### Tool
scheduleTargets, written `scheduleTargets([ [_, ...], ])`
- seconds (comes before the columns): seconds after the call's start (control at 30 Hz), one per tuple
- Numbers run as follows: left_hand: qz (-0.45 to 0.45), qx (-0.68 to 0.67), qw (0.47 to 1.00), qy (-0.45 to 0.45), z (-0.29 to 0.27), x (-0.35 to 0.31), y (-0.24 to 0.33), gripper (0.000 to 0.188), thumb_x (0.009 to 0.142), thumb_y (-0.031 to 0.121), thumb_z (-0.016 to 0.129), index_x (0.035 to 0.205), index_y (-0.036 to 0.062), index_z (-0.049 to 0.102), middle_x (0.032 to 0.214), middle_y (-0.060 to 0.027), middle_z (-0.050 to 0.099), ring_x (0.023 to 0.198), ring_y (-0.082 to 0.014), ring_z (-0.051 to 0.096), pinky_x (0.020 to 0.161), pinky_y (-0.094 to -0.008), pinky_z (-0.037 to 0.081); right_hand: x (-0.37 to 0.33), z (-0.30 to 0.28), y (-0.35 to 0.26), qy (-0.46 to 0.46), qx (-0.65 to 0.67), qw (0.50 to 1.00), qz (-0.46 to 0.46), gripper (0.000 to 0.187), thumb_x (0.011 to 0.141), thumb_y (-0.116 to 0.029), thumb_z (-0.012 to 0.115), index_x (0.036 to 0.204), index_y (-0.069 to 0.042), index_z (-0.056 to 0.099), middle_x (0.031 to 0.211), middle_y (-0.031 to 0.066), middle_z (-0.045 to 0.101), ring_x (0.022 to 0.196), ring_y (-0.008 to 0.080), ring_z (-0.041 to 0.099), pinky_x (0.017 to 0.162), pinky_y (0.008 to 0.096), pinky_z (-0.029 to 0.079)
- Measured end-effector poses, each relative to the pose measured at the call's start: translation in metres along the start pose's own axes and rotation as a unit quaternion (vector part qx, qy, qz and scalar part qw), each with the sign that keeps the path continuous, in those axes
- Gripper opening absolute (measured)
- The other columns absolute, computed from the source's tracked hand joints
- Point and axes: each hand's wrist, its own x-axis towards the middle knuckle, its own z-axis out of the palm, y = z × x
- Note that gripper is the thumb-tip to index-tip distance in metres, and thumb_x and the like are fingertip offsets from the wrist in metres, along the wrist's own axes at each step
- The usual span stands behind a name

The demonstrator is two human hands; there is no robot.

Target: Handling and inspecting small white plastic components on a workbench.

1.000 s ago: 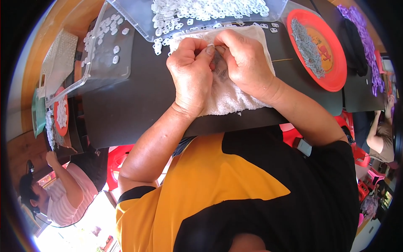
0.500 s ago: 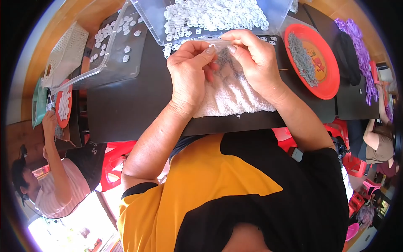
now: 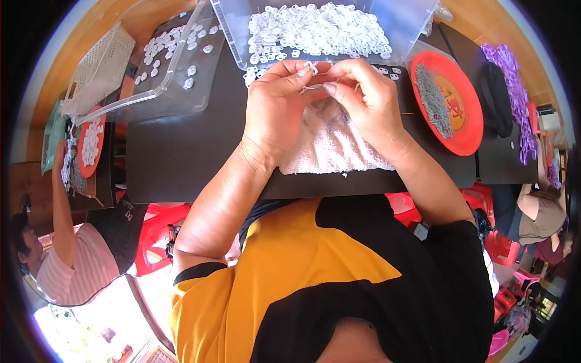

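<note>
My left hand (image 3: 272, 112) is closed, pinching a small white looped piece (image 3: 311, 66) between thumb and forefinger. Close beside it, my right hand (image 3: 370, 106) is closed too, with thumb and fingertips on a thin pale cord (image 3: 311, 88) that runs toward the left fingers. Part of the cord is hidden behind the fingers. Both hands hover over a white towel (image 3: 339, 145) with a dark patch near its far end. Just beyond them stands a clear plastic bin (image 3: 233, 27) with a heap of white oval plastic pieces (image 3: 321, 30).
On the right lies a red plate (image 3: 472, 115) with grey short cords (image 3: 433, 100); past it are a black strap (image 3: 499, 100) and purple ribbon (image 3: 511, 78). A clear tray (image 3: 157, 97) with white pieces is at left. A co-worker (image 3: 78, 263) sits at far left.
The white looped piece shows more fully above my left fingertips. My right fingertips have shifted slightly down, and the cord between the hands is more visible. The whole view has tilted a little.
</note>
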Motion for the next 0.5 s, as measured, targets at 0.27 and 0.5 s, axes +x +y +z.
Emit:
scheduleTargets([
  [0.27, -0.006, -0.076, 0.995, -0.071, -0.012, 0.007, 0.003, 0.009, 0.095, 0.009, 0.054, 0.097, 0.0001, 0.054, 0.109, -0.0222, 0.062, 0.099, -0.0328, 0.063, 0.088, -0.0445, 0.052, 0.004, -0.004, 0.002, 0.046, -0.005, 0.999, 0.011, 0.016, 0.086, -0.008, 0.069, 0.098, -0.002, 0.061, 0.085, 0.0100, 0.065, 0.076, 0.0186, 0.065, 0.065, 0.0296, 0.051],
  [0.5, 0.000, -0.043, 0.998, -0.041, -0.007, 0.006, -0.002, 0.007, 0.095, 0.008, 0.054, 0.096, 0.0003, 0.056, 0.108, -0.0196, 0.063, 0.098, -0.0275, 0.062, 0.088, -0.0392, 0.049, 0.013, 0.000, -0.005, 0.083, -0.138, 0.949, -0.270, 0.024, 0.073, -0.007, 0.075, 0.093, -0.006, 0.062, 0.078, 0.0061, 0.061, 0.067, 0.0249, 0.060, 0.056, 0.0351, 0.048],
])
